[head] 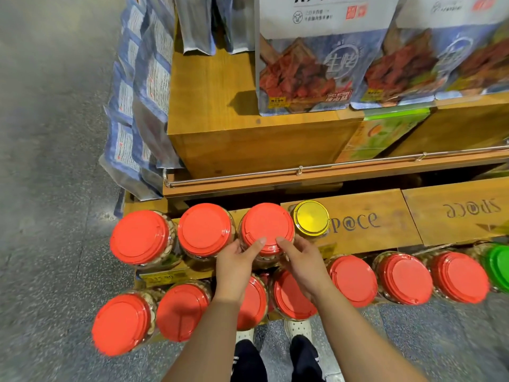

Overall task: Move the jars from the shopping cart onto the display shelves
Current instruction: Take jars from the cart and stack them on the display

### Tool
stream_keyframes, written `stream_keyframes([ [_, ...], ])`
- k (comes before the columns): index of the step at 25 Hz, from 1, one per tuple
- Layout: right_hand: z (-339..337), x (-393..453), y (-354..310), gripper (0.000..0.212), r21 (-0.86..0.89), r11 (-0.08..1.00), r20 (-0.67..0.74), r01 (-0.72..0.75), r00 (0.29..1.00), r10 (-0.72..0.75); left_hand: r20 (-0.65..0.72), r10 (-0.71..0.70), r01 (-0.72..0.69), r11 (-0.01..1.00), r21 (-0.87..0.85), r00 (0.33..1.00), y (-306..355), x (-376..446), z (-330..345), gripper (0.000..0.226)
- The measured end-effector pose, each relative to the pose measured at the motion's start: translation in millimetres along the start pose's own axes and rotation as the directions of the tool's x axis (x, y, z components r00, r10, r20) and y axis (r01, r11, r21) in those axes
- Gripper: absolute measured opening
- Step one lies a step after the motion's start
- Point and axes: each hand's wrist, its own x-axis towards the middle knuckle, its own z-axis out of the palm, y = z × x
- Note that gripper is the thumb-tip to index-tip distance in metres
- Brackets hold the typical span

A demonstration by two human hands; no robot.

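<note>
A clear jar with a red lid (pixel 267 226) stands on the wooden display shelf (pixel 366 230), third in a row beside two other red-lidded jars (pixel 205 230) (pixel 140 237). My left hand (pixel 237 264) grips its left side and my right hand (pixel 300 260) grips its right side, thumbs resting on the lid's near rim. A smaller jar with a yellow lid (pixel 311 217) stands just right of it. On the lower shelf, several more red-lidded jars (pixel 354 279) line up below my hands. No shopping cart is in view.
A green-lidded jar (pixel 498 267) sits at the far right of the lower row. Above, a wooden box (pixel 234 128) carries snack bags (pixel 311 64) behind a metal rail (pixel 300 169). Blue bags (pixel 137 106) hang off the left end. Grey floor lies left and below.
</note>
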Motion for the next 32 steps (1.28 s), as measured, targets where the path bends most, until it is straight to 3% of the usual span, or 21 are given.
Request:
stream_keyframes([
  [3,3.5,3.2,6.7,0.031,0.003,1.000,-0.038,0.019,0.999,-0.019,0.000,-0.018,0.018,0.999,-0.030,1.000,-5.0,4.7,2.3,0.030],
  [8,1.3,2.5,12.0,0.033,-0.019,0.999,-0.092,0.051,0.994,-0.052,-0.073,-0.037,0.037,0.999,0.000,0.997,-15.2,7.7,7.7,0.064],
  [10,3.8,3.5,10.0,0.030,-0.033,0.999,-0.154,0.016,0.988,-0.021,-0.098,-0.070,0.073,0.997,0.024,0.993,-14.6,6.2,8.6,0.058],
  [12,9.3,4.7,5.3,0.051,-0.084,0.996,-0.200,-0.017,0.980,0.000,-0.109,-0.084,0.095,0.991,0.095,0.990,-3.9,2.4,8.4,0.047],
  [14,15.1,3.9,-1.4,0.071,-0.215,0.975,-0.218,-0.048,0.976,0.000,-0.080,-0.105,0.124,0.953,0.276,0.991,12.3,-0.2,5.8,0.058],
  [16,12.5,-4.7,-11.9,0.063,-0.349,0.935,-0.244,-0.069,0.969,-0.020,-0.051,-0.214,0.216,0.896,0.388,0.976,38.1,-12.3,2.8,0.052],
  [18,1.7,-22.4,-25.9,0.071,-0.394,0.917,-0.251,-0.068,0.967,-0.036,0.010,-0.298,0.257,0.840,0.478,0.955,66.0,-20.9,-0.3,0.059],
  [20,-22.4,-51.4,-48.3,0.072,-0.366,0.930,-0.259,-0.043,0.964,-0.057,0.065,-0.189,0.112,0.787,0.606,0.980,99.9,-32.8,8.8,0.056],
  [23,-79.9,-102.8,-86.2,0.037,-0.372,0.928,-0.363,-0.026,0.924,-0.119,0.256,0.055,-0.206,0.761,0.615,0.965,149.8,-68.1,61.4,0.052],
  [26,-140.6,-153.4,-119.5,0.017,-0.414,0.910,-0.451,0.009,0.866,-0.214,0.475,0.171,-0.429,0.744,0.513,0.863,175.5,-122.6,136.0,0.032],
  [32,-286.4,-281.6,-138.6,0.014,-0.286,0.943,-0.574,0.172,0.757,-0.313,0.731,0.163,-0.650,0.611,0.453,0.663,144.3,-238.5,300.0,0.028],
])
